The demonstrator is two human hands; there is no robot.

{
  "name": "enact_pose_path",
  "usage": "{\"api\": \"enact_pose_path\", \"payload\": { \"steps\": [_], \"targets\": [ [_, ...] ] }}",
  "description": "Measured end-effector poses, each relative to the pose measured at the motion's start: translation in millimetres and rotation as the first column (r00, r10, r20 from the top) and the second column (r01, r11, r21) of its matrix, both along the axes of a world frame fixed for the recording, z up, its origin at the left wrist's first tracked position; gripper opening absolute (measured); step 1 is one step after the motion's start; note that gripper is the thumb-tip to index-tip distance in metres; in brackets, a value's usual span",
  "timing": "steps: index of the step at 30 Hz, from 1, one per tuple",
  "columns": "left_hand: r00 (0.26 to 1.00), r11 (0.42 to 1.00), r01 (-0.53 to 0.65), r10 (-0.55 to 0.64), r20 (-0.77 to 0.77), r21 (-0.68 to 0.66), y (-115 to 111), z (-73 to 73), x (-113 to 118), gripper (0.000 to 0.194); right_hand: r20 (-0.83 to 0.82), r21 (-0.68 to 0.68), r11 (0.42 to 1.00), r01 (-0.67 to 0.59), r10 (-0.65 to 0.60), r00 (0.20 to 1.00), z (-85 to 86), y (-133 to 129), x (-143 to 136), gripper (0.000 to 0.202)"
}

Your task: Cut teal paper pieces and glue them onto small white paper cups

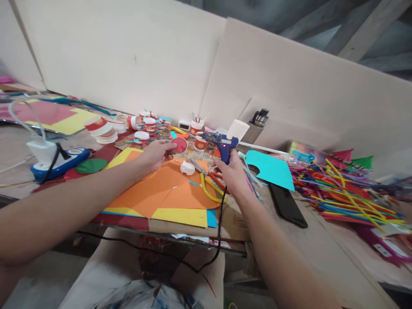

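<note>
My left hand (157, 153) pinches a round red paper disc (179, 146) by its left side; the disc has a pale rim, and I cannot tell whether a cup is behind it. My right hand (232, 169) is wrapped round the handle of a blue hot glue gun (226, 148). A small red light glows on the gun, and its nozzle points left towards the disc, apart from it. Its black cord (220, 227) hangs over the table edge. Below both hands lie orange paper sheets (144, 189), a small white rounded object (187, 168) and yellow-handled scissors (207, 189).
Red and white paper cups (149, 124) stand along the back left. A blue power strip (61, 165) with a white plug is at left, near a green disc (92, 166). On the right are cyan paper (270, 168), a black phone (287, 205) and many pipe cleaners (341, 193).
</note>
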State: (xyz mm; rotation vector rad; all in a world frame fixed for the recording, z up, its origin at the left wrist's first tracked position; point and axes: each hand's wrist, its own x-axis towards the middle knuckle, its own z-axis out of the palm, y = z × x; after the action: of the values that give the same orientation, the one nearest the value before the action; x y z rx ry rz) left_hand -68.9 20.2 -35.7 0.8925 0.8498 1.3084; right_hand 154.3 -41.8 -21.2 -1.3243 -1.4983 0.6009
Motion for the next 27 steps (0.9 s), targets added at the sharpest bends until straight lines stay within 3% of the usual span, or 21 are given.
{"api": "enact_pose_path", "payload": {
  "steps": [3, 6, 9, 27],
  "targets": [
    [1.0, 1.0, 0.001, -0.001, 0.0, 0.001, 1, -0.7, -2, 0.008, 0.075, 0.015, 0.996, -0.084, 0.083, 0.994, 11.2, -14, -14, 0.037],
    [1.0, 1.0, 0.005, -0.005, -0.007, 0.004, 2, -1.9, -2, 0.011, 0.294, 0.082, 0.996, -0.041, 0.015, 0.956, 17.7, -23, -21, 0.041],
    [1.0, 1.0, -0.008, 0.008, -0.006, -0.009, 2, -1.6, -1, 0.011, 0.401, 0.09, 0.996, -0.021, -0.017, 0.916, 17.5, -26, -24, 0.041],
    [1.0, 1.0, -0.014, 0.014, -0.001, -0.006, -2, 0.8, 1, 0.009, 0.398, 0.07, 0.996, -0.056, 0.024, 0.917, 4.9, -20, -24, 0.045]
  ]
}}
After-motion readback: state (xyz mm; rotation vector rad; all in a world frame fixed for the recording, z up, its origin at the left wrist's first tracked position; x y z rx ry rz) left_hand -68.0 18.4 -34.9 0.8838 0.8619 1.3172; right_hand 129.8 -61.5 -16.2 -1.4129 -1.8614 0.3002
